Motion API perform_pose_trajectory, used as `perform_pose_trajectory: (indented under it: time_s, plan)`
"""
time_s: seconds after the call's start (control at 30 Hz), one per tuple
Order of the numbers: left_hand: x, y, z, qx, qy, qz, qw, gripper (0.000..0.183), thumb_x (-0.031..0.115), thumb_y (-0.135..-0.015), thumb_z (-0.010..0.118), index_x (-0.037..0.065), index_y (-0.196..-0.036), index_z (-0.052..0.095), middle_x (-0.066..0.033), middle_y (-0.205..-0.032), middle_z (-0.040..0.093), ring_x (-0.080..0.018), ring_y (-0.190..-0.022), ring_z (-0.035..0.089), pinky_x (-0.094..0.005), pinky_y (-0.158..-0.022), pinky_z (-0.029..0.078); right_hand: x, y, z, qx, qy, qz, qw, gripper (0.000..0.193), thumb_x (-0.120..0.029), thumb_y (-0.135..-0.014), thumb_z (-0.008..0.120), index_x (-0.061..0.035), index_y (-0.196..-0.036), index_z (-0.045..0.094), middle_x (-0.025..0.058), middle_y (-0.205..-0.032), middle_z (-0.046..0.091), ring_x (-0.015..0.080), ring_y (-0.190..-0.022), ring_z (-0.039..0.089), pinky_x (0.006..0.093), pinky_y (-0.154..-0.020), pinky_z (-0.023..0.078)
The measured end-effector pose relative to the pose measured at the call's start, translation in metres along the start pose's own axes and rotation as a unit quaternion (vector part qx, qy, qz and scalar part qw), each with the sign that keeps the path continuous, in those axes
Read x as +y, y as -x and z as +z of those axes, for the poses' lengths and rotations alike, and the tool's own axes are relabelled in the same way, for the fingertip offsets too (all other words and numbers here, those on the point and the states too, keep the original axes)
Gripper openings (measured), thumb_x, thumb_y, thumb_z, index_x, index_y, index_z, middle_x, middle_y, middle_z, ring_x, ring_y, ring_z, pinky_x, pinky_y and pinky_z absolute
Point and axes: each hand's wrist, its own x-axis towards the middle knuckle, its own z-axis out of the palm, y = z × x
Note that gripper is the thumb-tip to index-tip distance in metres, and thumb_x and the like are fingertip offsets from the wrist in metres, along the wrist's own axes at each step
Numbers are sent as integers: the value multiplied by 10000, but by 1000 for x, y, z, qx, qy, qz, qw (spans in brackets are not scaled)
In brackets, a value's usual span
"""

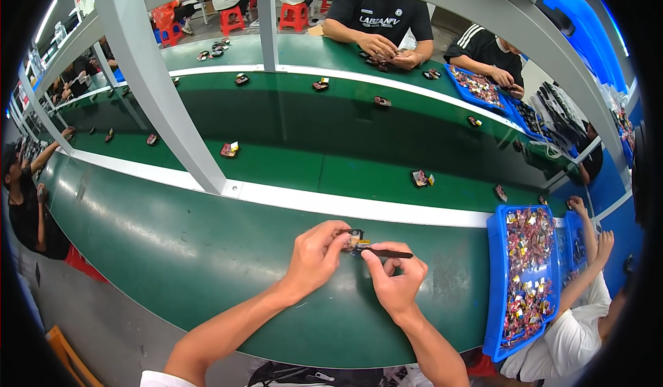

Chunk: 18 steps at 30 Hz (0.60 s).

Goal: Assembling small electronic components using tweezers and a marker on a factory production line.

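Over the green bench [207, 249], my left hand [314, 257] pinches a small electronic assembly [354, 240] with a black frame and a yellow piece on it. My right hand [397, 280] is closed around dark tweezers [392, 254], whose back end sticks out to the right. Their tip meets the near edge of the assembly, where my fingers partly hide the contact. Details inside the assembly are too small to make out.
To my right stands a blue tray [494, 283] full of small reddish parts. Beyond a white rail [304, 198], a green conveyor belt [324, 169] carries scattered assemblies, such as one [423, 178] ahead. A grey post [155, 76] rises at left. Co-workers sit across and at both sides.
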Motion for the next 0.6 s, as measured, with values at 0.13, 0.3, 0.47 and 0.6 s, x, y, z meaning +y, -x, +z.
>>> perform_pose_trajectory:
  time_s: [0.13,0.3,0.47,0.6]
  plan:
    - [-1,1,0,-3,-1,-1,1000,133,20,-980,617,-63,-1078,651,-85,-794,689,-77,-537,571,-231,-481,468,-1,0,0,-3,2,3,1000,137,-27,-788,831,-4,-887,738,29,-712,697,23,-419,418,220,-398,296]
    - [2,0,0,-11,-5,-2,1000,135,15,-980,617,-64,-1084,651,-85,-812,693,-78,-543,577,-230,-484,472,1,0,-2,-1,-15,23,1000,133,-28,-792,831,5,-883,739,25,-720,701,14,-429,418,217,-407,285]
    - [0,1,1,-4,0,8,1000,136,6,-977,615,-73,-1082,652,-91,-816,695,-83,-554,591,-231,-488,477,-1,-2,-1,6,-40,54,998,129,-12,-790,828,15,-878,738,18,-717,694,6,-442,420,209,-420,279]
    - [4,0,2,-6,-5,14,1000,130,-3,-975,612,-71,-1076,655,-93,-817,695,-83,-551,587,-229,-489,479,-1,-3,-4,-6,-38,61,997,116,2,-797,818,23,-874,734,10,-706,679,2,-444,416,202,-424,284]
